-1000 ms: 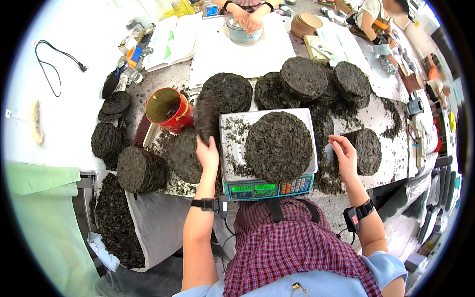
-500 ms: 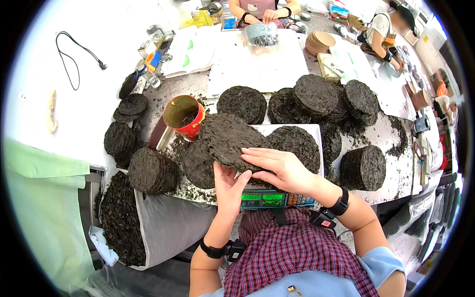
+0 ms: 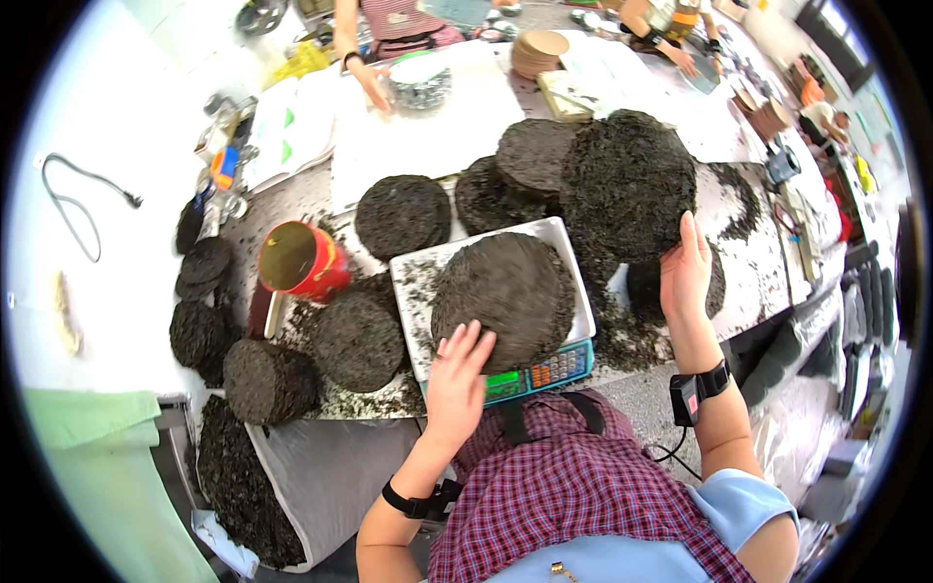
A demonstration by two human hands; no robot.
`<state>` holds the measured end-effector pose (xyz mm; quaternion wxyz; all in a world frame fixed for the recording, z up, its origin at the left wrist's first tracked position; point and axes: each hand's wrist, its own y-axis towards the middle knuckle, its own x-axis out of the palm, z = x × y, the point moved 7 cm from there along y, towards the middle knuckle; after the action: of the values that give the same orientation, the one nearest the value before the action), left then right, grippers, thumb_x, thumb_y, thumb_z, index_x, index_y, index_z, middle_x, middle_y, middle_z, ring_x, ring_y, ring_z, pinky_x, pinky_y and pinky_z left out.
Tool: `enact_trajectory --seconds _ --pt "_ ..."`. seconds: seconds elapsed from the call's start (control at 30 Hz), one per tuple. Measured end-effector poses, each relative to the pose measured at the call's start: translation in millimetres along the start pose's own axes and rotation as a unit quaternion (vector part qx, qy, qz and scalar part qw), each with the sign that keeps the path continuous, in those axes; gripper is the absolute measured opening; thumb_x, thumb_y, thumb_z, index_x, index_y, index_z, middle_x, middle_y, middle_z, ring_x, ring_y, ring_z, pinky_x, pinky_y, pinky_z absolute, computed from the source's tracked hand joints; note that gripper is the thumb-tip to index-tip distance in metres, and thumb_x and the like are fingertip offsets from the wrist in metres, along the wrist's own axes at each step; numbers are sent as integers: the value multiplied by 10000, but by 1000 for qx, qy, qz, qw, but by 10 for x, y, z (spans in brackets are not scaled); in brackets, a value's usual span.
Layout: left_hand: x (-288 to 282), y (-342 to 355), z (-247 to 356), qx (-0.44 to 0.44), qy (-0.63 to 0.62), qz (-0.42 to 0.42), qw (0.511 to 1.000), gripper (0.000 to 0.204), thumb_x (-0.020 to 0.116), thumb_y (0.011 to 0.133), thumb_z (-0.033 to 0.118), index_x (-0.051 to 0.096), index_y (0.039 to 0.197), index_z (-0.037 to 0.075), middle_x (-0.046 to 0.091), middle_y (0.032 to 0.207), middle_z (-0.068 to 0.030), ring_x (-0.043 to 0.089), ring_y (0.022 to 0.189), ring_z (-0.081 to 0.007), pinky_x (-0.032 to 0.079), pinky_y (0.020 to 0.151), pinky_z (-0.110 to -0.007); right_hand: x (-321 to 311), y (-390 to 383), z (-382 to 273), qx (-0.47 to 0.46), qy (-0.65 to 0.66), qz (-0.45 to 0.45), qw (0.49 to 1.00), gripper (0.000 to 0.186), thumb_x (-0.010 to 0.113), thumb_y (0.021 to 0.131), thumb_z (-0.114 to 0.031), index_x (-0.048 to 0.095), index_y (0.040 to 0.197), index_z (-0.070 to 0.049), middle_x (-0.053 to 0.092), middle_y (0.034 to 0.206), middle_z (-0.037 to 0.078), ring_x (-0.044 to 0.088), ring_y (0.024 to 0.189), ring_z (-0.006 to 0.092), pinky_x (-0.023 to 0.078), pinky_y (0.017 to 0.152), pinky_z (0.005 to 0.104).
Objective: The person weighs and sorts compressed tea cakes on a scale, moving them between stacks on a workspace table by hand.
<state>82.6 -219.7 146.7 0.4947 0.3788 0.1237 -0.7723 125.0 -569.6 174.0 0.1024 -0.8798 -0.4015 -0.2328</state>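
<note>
My left hand (image 3: 457, 384), blurred, has its fingers spread at the front of a dark, round cake of pressed flakes (image 3: 501, 296) lying on the scale tray (image 3: 413, 291). My right hand (image 3: 685, 262) grips another dark round cake (image 3: 627, 175) by its edge, raised to the right of the tray. The scale's teal body (image 3: 559, 364) has a lit green display and a keypad along its front. Flakes are scattered on the tray's left side. A flat cake (image 3: 355, 345) lies left of the scale.
A red can (image 3: 326, 267) and brush (image 3: 275, 316) stand at left, among several stacks of cakes (image 3: 267, 379). More cakes (image 3: 398, 214) line the back, before white paper (image 3: 389, 151) and cardboard rounds (image 3: 537, 51). Co-workers' hands (image 3: 374, 87) work at the far side.
The cake that both hands held over the scale is no longer between them. One cake lies under my left hand; my right hand has moved up and rightward, holding a cake.
</note>
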Motion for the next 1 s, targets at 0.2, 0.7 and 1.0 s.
enact_trajectory --seconds 0.2,0.7,1.0 --pt "-122 247 -136 -41 -285 61 956 901 721 770 313 225 1469 36 322 1488 -178 273 1401 -295 173 1149 -445 299 -321 29 98 -4 -51 994 229 487 987 -188 585 1094 -11 613 1156 80 570 1055 171 443 944 338" --pt "-949 -511 -616 -301 -519 453 659 397 607 916 209 519 1261 33 566 1265 -66 554 1133 -201 457 959 -392 -1669 982 2616 76 -774 -78 624 723 689 828 -346 334 1438 -193 291 1483 203 307 1325 437 321 1068 459" --pt "-622 -718 -770 -337 -576 471 577 449 599 911 299 518 1279 56 551 1297 -65 516 1192 -226 398 1021 -412 -1254 424 1854 -59 -464 -24 884 564 623 778 -32 532 1323 -143 529 1206 157 450 1185 319 368 1022 381"
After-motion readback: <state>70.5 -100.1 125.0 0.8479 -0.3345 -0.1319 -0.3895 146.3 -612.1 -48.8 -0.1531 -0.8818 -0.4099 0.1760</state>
